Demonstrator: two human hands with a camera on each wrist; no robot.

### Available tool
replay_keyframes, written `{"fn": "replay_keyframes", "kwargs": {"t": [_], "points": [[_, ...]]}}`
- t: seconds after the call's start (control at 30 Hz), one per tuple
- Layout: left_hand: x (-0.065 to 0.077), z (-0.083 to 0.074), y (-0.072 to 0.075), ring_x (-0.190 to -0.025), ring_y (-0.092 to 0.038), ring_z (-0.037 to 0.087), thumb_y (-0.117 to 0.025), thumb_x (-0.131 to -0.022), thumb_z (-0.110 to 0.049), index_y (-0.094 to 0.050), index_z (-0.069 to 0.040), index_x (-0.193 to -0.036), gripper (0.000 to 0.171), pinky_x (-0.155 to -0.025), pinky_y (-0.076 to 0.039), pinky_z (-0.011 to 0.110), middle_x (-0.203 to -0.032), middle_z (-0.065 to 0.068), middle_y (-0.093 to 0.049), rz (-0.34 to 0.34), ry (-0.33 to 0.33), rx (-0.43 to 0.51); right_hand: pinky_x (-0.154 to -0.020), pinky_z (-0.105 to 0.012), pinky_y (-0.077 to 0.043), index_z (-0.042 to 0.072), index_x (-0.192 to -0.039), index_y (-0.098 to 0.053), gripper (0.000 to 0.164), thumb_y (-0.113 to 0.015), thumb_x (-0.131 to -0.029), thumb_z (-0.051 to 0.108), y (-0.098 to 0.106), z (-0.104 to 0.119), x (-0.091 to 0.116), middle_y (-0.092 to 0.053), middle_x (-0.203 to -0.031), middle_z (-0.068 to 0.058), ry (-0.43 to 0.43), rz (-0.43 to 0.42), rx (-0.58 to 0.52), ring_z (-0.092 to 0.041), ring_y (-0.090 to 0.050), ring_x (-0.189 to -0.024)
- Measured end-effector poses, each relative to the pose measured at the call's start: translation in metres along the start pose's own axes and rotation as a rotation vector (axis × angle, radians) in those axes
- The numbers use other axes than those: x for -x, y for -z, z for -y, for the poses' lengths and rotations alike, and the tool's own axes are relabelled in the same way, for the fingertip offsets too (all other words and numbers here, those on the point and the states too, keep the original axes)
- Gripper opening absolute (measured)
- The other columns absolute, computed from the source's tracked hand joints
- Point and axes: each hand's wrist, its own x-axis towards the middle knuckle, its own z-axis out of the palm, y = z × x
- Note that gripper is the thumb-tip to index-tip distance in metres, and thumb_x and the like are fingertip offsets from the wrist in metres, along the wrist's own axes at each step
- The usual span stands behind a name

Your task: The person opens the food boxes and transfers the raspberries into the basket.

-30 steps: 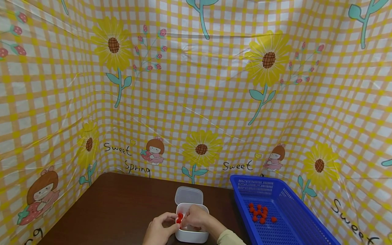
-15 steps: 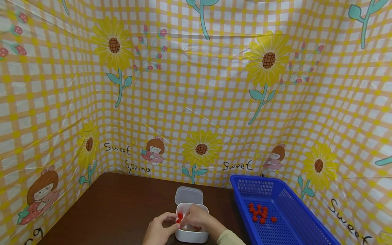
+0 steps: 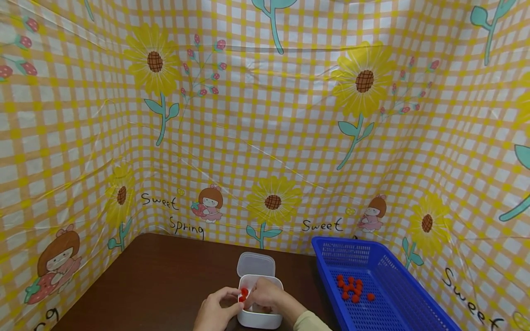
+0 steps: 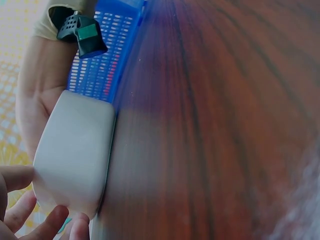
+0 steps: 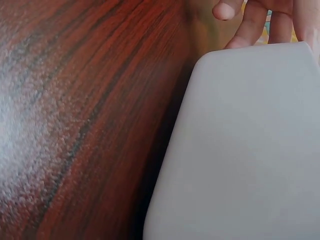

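Note:
A white container [image 3: 259,320] stands on the brown table. My left hand [image 3: 217,309] grips its left side, thumb and forefinger at the rim. In the left wrist view, fingers [image 4: 54,220] touch the outer wall of the white container [image 4: 75,145]. Just inside that rim sit small red pieces [image 3: 244,292], close to both hands' fingertips. My right hand [image 3: 267,296] reaches down into the container with bent fingers. Its fingertips are hidden, so whether it pinches anything does not show. The white wall [image 5: 245,145] fills much of the right wrist view.
A translucent lid [image 3: 256,264] lies flat behind the container. On the right stands a blue perforated basket [image 3: 381,271] with several small red balls [image 3: 351,288] on its floor. Checked flowered cloth [image 3: 265,138] encloses the brown table [image 3: 165,276] at the back and sides.
The red pieces at the left rim have shifted slightly. Both hands stay in nearly the same places, and the basket and lid have not moved.

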Motion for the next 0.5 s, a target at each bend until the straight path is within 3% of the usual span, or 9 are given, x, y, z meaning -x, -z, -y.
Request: {"fn": "replay_keyframes", "kwargs": {"t": [0.17, 0.3, 0.5], "points": [[-0.002, -0.002, 0.002, -0.097, -0.066, 0.023, -0.080, -0.084, -0.029, -0.074, -0.015, -0.108, 0.029, -0.078, -0.048, 0.043, -0.096, 0.000, -0.075, 0.019, 0.017, 0.013, -0.037, -0.020, -0.017, 0.006, -0.051, -0.054, 0.029, -0.074, -0.069, -0.005, 0.003, 0.004, 0.000, -0.030, -0.043, 0.009, 0.006, 0.006, 0.000, -0.004, -0.021, -0.037], [-0.004, -0.003, 0.004, -0.096, -0.066, 0.023, -0.080, -0.083, -0.029, -0.074, -0.014, -0.108, 0.029, -0.078, -0.048, 0.043, -0.097, 0.001, -0.075, 0.022, 0.015, 0.018, -0.037, -0.020, -0.018, -0.002, -0.055, -0.062, 0.019, -0.076, -0.067, -0.002, 0.007, 0.009, 0.001, -0.027, -0.042, 0.011, 0.033, -0.016, 0.071, -0.003, -0.020, -0.037], [-0.007, -0.002, 0.006, -0.094, -0.066, 0.022, -0.080, -0.083, -0.028, -0.075, -0.015, -0.106, 0.027, -0.076, -0.048, 0.042, -0.095, -0.001, -0.074, 0.027, 0.023, 0.017, -0.038, -0.019, -0.020, -0.006, -0.066, -0.068, 0.013, -0.076, -0.074, 0.000, 0.019, 0.021, 0.002, -0.028, -0.045, 0.011, 0.058, -0.009, 0.105, -0.003, -0.020, -0.040]]}}
